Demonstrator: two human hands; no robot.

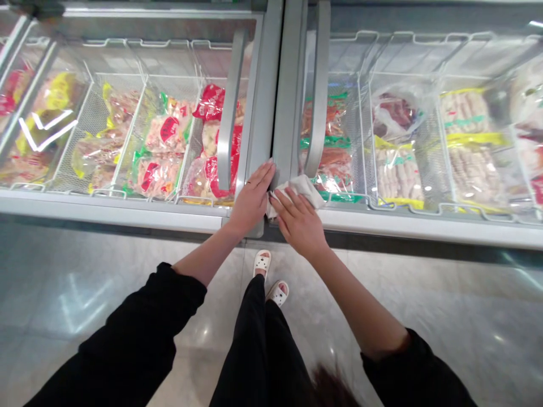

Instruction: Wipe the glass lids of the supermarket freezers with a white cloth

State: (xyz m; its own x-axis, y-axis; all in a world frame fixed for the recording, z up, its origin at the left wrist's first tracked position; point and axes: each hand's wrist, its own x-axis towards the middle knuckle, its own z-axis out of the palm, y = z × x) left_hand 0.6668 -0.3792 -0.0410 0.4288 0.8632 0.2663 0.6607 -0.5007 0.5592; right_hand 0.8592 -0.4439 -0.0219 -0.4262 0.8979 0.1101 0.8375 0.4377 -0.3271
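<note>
My right hand (pixel 298 221) presses a white cloth (pixel 304 187) flat against the grey frame of the right freezer lid (pixel 285 113), near its front corner. My left hand (pixel 252 199) rests with fingers together on the grey frame of the left freezer lid (pixel 259 113), right beside the gap between the two chest freezers. Both lids are glass with curved grey handles (pixel 229 107).
Wire baskets under the glass hold bagged frozen food: red and green packs (pixel 163 147) on the left, pale meat packs (pixel 470 141) on the right. The freezers' front rim (pixel 106 212) runs across in front of me. My sandalled feet (pixel 271 277) stand on a glossy tiled floor.
</note>
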